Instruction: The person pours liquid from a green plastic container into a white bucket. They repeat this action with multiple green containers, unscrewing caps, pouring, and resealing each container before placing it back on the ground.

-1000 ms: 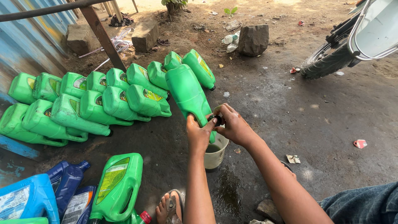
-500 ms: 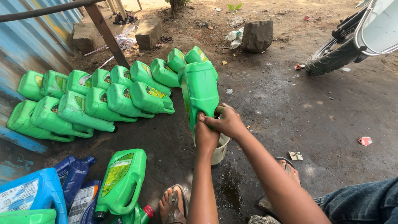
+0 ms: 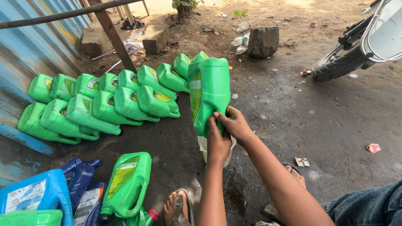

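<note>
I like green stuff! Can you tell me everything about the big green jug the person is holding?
The green jug looks like glossy plastic, tall and boxy, with a yellow-green label down one side. It is tipped neck-down over a pale small bucket on the dark wet ground. The left hand and right hand grip its lower end.

One head-worn camera looks steeply down and forward from above the person's arms, close over the jug [image 3: 209,94], with the dirt ground [image 3: 293,109] stretching away to a wheel [image 3: 339,65].

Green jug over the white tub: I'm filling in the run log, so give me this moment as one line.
left hand: grips inverted green jug | right hand: grips it too | white tub: underneath
</note>
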